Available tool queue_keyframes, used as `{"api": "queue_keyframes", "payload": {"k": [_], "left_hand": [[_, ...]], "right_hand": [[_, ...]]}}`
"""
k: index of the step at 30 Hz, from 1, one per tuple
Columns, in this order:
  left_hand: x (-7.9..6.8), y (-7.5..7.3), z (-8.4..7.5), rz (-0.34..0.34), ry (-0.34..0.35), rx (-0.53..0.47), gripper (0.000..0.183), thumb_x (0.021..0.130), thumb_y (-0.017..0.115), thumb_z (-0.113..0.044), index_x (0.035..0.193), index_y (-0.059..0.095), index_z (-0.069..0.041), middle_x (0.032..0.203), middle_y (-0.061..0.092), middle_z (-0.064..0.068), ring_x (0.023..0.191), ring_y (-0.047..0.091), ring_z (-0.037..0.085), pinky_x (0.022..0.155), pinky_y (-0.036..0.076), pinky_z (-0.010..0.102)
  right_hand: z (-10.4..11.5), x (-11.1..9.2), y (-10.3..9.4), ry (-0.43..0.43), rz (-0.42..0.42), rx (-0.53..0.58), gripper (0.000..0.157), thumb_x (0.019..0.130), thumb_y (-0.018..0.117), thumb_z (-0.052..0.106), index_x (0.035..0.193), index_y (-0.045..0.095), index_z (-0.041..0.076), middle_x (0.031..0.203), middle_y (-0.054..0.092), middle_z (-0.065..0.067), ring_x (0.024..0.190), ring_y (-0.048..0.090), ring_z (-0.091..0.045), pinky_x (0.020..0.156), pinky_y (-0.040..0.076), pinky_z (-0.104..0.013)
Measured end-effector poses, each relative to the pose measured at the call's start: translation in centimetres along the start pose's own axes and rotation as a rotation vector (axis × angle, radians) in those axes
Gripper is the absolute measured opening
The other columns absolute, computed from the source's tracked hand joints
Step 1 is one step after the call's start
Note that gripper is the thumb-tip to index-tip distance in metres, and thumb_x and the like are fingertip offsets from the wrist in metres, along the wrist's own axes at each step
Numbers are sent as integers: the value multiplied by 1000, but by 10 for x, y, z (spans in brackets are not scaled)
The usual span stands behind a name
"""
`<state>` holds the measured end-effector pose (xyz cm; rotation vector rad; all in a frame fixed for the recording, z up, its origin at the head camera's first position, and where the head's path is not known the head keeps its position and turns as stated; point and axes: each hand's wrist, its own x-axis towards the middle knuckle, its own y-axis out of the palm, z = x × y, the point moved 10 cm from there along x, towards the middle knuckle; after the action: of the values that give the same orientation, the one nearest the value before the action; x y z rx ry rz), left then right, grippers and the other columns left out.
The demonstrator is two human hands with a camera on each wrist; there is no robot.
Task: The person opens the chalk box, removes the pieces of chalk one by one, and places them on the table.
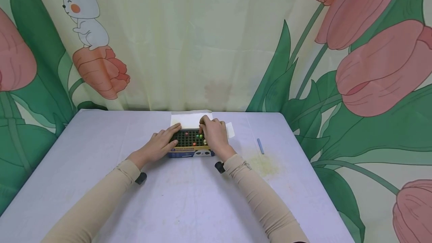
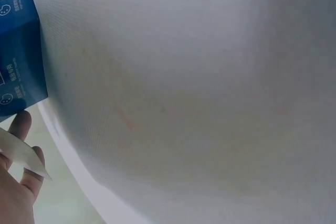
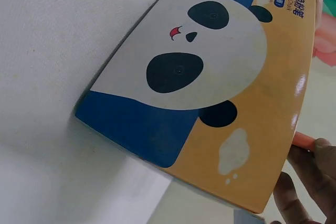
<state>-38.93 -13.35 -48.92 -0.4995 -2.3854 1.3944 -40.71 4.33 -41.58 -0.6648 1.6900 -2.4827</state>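
Our right hand (image 1: 215,133) pinches the orange chalk (image 3: 302,140) between its fingertips over the box (image 3: 231,51) — light, stiff, brittle, we judge, best held gently mid-length — while our left (image 1: 158,144) rests, fingers extended, alongside.

A pale curtain (image 1: 189,48) with printed tulips (image 1: 384,70) hangs behind; white cloth (image 1: 158,205) covers the table (image 1: 101,149).
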Motion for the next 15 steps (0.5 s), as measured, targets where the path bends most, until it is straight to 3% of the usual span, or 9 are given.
{"api": "queue_keyframes", "payload": {"k": [5, 9, 12, 15], "left_hand": [[0, 0, -2, -3, 4, -2, 66, 111, 38, -49, 167, 21, -19, 174, 17, 0, 140, 43, 43, 106, 29, 69], [-1, 0, -2, -2, 5, -1, 65, 111, 37, -49, 167, 21, -20, 174, 16, -2, 140, 43, 41, 106, 30, 68], [-2, 0, -3, 5, 0, -6, 64, 111, 37, -49, 167, 20, -22, 174, 15, -4, 141, 42, 40, 107, 29, 66], [-3, -1, -4, 8, -1, -3, 64, 111, 36, -49, 168, 19, -23, 175, 15, -4, 142, 41, 40, 108, 29, 67]], "right_hand": [[4, 2, -9, -29, -64, 56, 11, 109, 54, 25, 111, 62, 18, 78, 71, 5, 83, 64, -19, 92, 50, -47], [8, 3, -19, -80, -144, 124, 15, 110, 52, 21, 116, 61, 12, 80, 72, 2, 61, 58, -13, 70, 53, -34], [9, 4, -26, -94, -178, 180, 20, 111, 49, 23, 120, 60, 10, 93, 73, -1, 59, 54, -11, 57, 47, -28], [9, 4, -32, -88, -198, 219, 23, 111, 47, 24, 122, 60, 9, 105, 72, -3, 66, 55, -12, 60, 46, -27]]}}
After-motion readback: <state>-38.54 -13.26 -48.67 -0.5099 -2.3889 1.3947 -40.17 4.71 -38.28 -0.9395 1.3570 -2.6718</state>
